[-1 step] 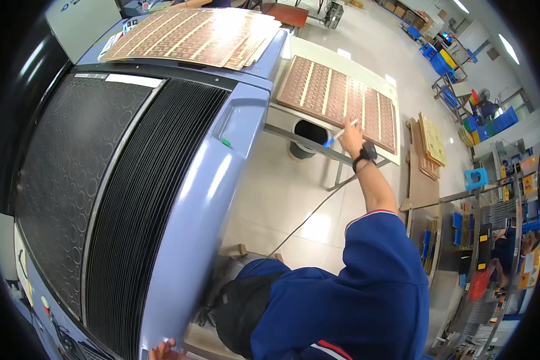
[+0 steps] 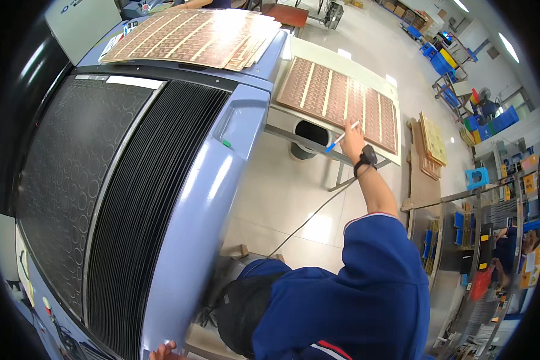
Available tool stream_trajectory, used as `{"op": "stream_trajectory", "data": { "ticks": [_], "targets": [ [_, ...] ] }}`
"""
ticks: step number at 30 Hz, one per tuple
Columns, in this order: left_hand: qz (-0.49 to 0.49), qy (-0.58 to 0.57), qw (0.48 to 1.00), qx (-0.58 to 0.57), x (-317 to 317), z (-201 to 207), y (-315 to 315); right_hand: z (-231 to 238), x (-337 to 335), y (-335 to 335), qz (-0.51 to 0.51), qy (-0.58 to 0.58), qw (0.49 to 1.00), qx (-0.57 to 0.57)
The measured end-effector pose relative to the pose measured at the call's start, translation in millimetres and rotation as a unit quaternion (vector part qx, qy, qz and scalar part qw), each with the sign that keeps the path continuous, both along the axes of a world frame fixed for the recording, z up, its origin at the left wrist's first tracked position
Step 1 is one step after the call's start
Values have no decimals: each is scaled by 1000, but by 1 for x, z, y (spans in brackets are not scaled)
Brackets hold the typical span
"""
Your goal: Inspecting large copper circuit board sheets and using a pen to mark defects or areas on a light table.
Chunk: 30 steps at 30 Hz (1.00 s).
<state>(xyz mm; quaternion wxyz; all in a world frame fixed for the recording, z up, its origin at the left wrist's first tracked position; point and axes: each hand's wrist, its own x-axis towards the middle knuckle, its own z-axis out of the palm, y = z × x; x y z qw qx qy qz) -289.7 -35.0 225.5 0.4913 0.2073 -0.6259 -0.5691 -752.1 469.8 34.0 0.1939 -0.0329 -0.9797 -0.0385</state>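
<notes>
My right hand (image 2: 353,143) is closed round a white pen (image 2: 340,140) with a blue end. It is at the near edge of a stack of copper-coloured circuit board panels (image 2: 336,99), which lies on a pale table (image 2: 375,80). On that wrist is a black band (image 2: 367,155), and a thin grey cord (image 2: 306,222) runs from it down to the left. My left hand (image 2: 164,351) shows only in part at the bottom edge, beside the blue-grey machine (image 2: 186,258). Its fingers are slightly bent and apart, with nothing visible in them.
More copper-coloured panels (image 2: 192,37) lie on top of the machine, near its black pleated cover (image 2: 156,192). A dark bin (image 2: 306,141) stands under the table. Farther right are a stack of yellowish panels (image 2: 432,141), a blue stool (image 2: 476,178) and metal racks (image 2: 462,240).
My right hand and the pen have shifted very slightly at the panel's edge. The pen's blue end is a little lower and farther right. My left hand has hardly moved.
</notes>
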Motion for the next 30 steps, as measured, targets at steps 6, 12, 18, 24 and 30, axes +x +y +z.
{"op": "stream_trajectory", "data": {
  "ticks": [6,12,18,24,30],
  "targets": [
    [37,28,999,27,11,-15,-1,8,42,1,-11,-1,998,-68],
    [6,63,996,62,14,-12,-4,113,19,17,-119,256,950,-133],
    [-68,109,992,-9,-7,-14,-8,288,42,7,34,556,817,-149],
    [-203,128,970,34,-39,16,11,352,90,-36,265,395,604,-640],
    [-264,-36,964,-10,-49,34,5,342,93,-144,259,132,554,-780]
  ]
}}
